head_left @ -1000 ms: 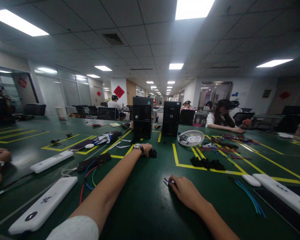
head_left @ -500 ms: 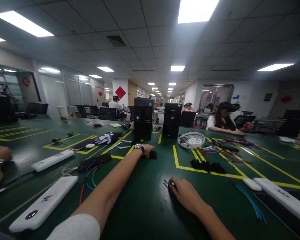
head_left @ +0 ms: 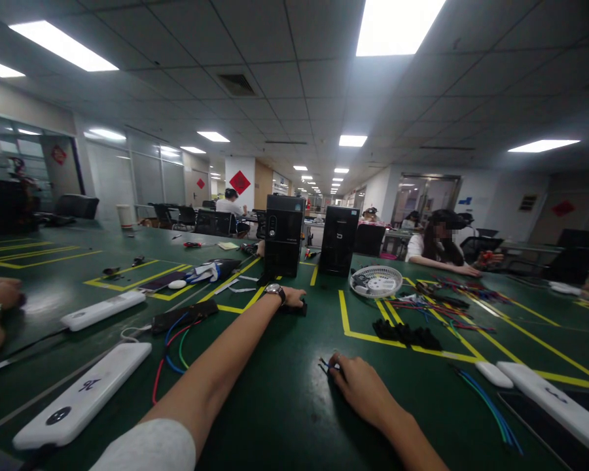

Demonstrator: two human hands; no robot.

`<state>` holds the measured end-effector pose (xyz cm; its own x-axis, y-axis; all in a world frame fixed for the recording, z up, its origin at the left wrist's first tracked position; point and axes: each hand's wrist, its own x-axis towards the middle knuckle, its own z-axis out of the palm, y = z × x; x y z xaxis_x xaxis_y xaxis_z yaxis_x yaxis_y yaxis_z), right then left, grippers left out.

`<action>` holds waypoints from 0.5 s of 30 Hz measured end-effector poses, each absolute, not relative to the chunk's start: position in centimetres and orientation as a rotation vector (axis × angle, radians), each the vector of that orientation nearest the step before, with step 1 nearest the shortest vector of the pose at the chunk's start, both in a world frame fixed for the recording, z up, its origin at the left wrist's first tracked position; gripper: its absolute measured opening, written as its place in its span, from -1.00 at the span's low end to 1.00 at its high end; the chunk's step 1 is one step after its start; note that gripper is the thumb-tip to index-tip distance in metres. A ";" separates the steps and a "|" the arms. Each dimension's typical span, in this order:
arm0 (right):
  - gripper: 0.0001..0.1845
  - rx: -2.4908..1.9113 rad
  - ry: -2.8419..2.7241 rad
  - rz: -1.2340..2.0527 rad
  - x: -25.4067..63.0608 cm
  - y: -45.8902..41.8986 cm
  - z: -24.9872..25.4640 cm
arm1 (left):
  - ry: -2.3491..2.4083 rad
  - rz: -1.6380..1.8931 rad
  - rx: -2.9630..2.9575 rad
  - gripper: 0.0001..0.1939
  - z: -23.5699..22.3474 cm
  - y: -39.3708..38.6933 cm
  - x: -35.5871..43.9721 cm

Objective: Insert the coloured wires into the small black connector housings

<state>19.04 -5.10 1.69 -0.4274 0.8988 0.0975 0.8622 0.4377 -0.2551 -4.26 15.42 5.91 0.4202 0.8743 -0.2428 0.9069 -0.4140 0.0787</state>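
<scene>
Head view, near to far. At the lower left, a long white device [head_left: 86,396] marked with dark figures lies slantwise on the green table [head_left: 285,399]. At the lower right, a second long white device [head_left: 552,396] lies beside a dark flat panel [head_left: 540,422] and a small white rounded case [head_left: 493,374]; just to their left are loose blue and green wires [head_left: 493,409].

The right hand [head_left: 356,381] rests low over the table near the middle, its thumb and fingers closed in a narrow pinch on short wires [head_left: 324,363], whose ends project to the left. Farther forward, the left hand [head_left: 290,297], with a wristwatch [head_left: 273,289] at its wrist, reaches to a black piece [head_left: 298,309] on the table; a finger extends to the right, and whether the others grip the piece cannot be told.

Left of the left forearm lies a black elongated bundle [head_left: 184,318] with red, blue and green wires. Beyond it is another white device [head_left: 104,310]; another person's hand [head_left: 0,292] shows at the left edge. Right of centre, black clumps [head_left: 406,335] lie across yellow tape [head_left: 373,337], with a white basket [head_left: 375,281] and tangled coloured wires [head_left: 442,304] behind.

Two upright black towers, the left tower [head_left: 283,235] and the right tower [head_left: 338,241], stand apart beyond the left hand. At the far right, a person [head_left: 442,245] sits by the table.
</scene>
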 end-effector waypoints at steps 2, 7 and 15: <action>-0.75 -1.530 -2.467 0.247 19.1 -5.1 1.6 | 1.602 -0.261 2.452 -0.39 6.3 15.2 -4.3; -0.75 -1.523 -2.467 0.242 19.1 -4.9 1.5 | 1.621 -0.326 2.413 -0.35 6.8 14.8 -4.0; -0.74 -1.516 -2.469 0.216 19.1 -5.0 1.5 | 1.587 -0.427 2.423 0.02 6.4 14.9 -4.2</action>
